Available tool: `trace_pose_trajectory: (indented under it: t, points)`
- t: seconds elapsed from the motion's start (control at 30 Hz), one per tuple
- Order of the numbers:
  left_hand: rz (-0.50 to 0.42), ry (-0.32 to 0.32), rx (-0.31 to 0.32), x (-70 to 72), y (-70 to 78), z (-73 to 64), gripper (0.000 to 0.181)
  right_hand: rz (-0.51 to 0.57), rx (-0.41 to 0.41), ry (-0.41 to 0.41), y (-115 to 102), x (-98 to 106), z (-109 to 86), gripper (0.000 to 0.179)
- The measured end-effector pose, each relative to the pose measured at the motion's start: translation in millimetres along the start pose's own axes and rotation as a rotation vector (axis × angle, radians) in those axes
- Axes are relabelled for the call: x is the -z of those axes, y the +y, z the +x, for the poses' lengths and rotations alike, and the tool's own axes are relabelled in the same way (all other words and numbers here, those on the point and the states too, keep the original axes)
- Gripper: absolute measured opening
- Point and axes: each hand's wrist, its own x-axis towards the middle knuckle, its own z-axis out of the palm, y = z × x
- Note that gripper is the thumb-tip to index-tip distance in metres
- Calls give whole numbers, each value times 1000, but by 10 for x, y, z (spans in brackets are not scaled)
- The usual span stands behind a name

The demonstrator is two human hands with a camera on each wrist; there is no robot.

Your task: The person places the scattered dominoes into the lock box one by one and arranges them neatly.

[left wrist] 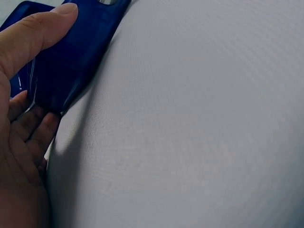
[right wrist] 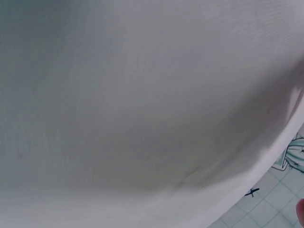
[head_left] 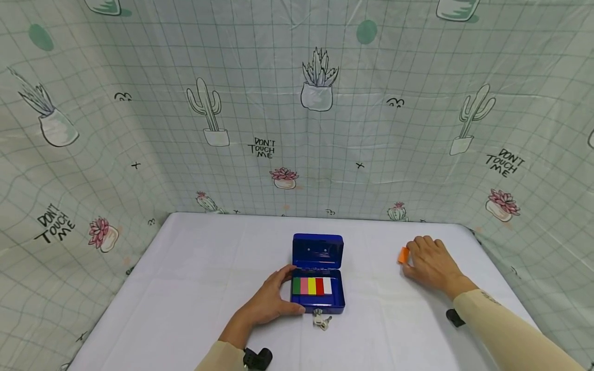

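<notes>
A blue metal cash box [head_left: 320, 303] stands on the table with its lid [head_left: 317, 251] raised. Inside lies a row of coloured blocks [head_left: 312, 286], running green, pink, yellow, red and white. My left hand [head_left: 269, 303] grips the box's left side, thumb at the front corner and fingers along the side; the left wrist view shows the thumb [left wrist: 47, 28] over the blue wall. Well to the right of the box, my right hand [head_left: 430, 264] pinches a small orange block [head_left: 403, 255] between thumb and fingers. The right wrist view catches only a fingertip [right wrist: 300, 212] at its edge.
Keys [head_left: 322, 321] hang from the lock at the box's front. White cloth covers the table [head_left: 209, 257], and a grid-patterned curtain [head_left: 260, 103] with plant drawings rises behind and at both sides. The table's right edge runs near my right forearm.
</notes>
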Motion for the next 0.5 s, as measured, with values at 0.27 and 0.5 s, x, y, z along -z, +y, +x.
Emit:
trace_pose_trajectory:
  t: [0.27, 0.5]
  points:
    - [4, 3, -4, 0, 8, 2, 107, 4, 33, 32, -119, 24, 51, 37]
    - [15, 3, 1, -6, 13, -1, 107, 24, 67, 89, -266, 44, 82, 38]
